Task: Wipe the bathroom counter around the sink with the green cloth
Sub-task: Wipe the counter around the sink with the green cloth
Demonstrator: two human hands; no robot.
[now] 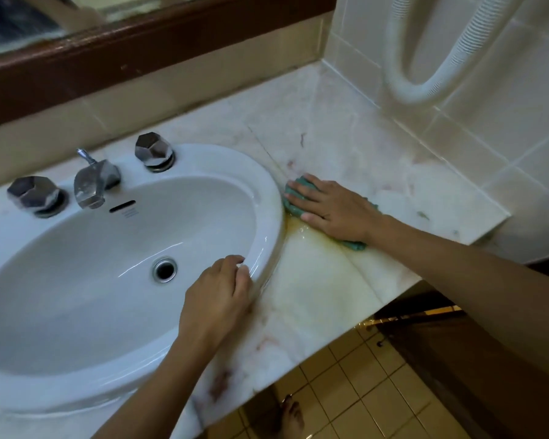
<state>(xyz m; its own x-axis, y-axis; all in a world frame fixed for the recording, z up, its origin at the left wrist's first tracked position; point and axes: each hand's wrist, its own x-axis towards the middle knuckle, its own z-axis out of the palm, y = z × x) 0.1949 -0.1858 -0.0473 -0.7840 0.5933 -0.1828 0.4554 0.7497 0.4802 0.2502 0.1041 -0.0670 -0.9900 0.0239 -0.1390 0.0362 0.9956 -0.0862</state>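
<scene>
Working over the marble counter (346, 147) on the right side of the sink (268, 198), apparently midway through the wiping step, not starting or finishing it.

Bracing with the left hand (216, 296) at the near right of the sink, fingers bent over the top of the rim and thumb lying along its outer edge, gripping the rim itself and nothing loose.

Pressing down with the right hand (333, 207), palm flat, fingers straight and slightly spread, neither pinching nor bunching.

Pinning the green cloth (291, 210) flat on the counter under that palm, its far edge touching or sitting just beside the curve of the rim, one corner poking out below the wrist.

Sitting right at the edge of a yellowish wet stain (301, 231), which is spreading from the rim towards the front of the counter and looking not yet cleared.

Likely calling next for dragging the cloth towards the front edge through that stain, hugging the curve of the rim and pushing firmly enough to lift the residue instead of smearing it.

Also leaving several reddish streaks (302, 141) further back; not being clear whether dirt or veining in the marble.
</scene>
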